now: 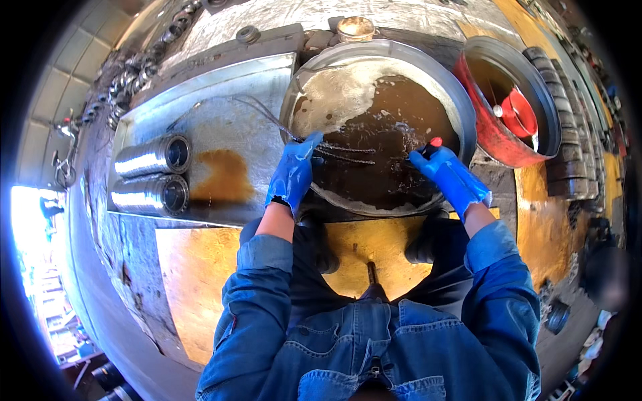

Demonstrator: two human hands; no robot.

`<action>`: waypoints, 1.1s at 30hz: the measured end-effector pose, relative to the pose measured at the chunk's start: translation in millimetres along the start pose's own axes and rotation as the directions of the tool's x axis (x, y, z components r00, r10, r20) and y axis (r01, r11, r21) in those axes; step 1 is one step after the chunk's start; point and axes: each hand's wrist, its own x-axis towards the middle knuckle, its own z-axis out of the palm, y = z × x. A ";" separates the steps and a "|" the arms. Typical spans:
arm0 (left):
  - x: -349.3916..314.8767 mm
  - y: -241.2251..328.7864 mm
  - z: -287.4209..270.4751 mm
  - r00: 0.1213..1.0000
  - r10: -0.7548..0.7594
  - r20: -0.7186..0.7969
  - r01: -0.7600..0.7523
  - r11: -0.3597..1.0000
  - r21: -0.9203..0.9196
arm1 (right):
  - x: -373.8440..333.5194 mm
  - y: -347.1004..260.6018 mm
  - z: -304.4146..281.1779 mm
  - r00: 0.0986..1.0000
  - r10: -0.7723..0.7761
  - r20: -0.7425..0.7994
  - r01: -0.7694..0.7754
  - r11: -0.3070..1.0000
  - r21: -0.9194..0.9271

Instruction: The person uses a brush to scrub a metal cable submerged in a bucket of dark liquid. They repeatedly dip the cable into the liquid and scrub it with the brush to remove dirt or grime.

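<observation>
My left hand [294, 168], in a blue rubber glove, is closed round a few thin dark wires or rods [346, 152]. Their ends reach out on both sides of the fist, over the rim and the liquid. My right hand [447, 172], gloved the same way, grips a dark handle with a red end [436, 142]; the rest of this tool is hidden by the hand or the liquid. Both hands are over a large round metal basin [467, 110] of brown liquid with pale foam. Small splashes show near the right hand.
Left of the basin, a metal tray [144, 119] carries two shiny ribbed cylinders [148, 175] and a rusty brown puddle. To the right stands a red drum [478, 110] with a red container [519, 113] inside. Stacked metal rings [568, 127] line the far right. A small round can [356, 28] sits behind the basin.
</observation>
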 end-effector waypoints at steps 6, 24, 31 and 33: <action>5.9 1.4 2.3 0.979 -0.202 -0.002 0.199 0.962 0.184 | -7.7 24.7 2.5 0.949 0.275 -0.154 -0.245 0.951 0.187; 41.0 -16.0 141.5 0.872 -0.436 0.225 -0.252 -0.005 0.968 | -4.9 6.3 3.9 0.970 0.219 -0.105 -0.201 0.967 0.159; 18.2 -26.2 110.1 0.887 -0.045 0.460 -0.413 0.369 0.832 | 5.9 6.5 3.0 0.961 0.262 -0.088 -0.219 0.916 0.335; 38.3 -29.2 88.2 0.898 -0.015 0.439 -0.388 0.441 0.809 | 17.9 13.4 7.1 0.955 0.272 -0.115 -0.188 0.861 0.473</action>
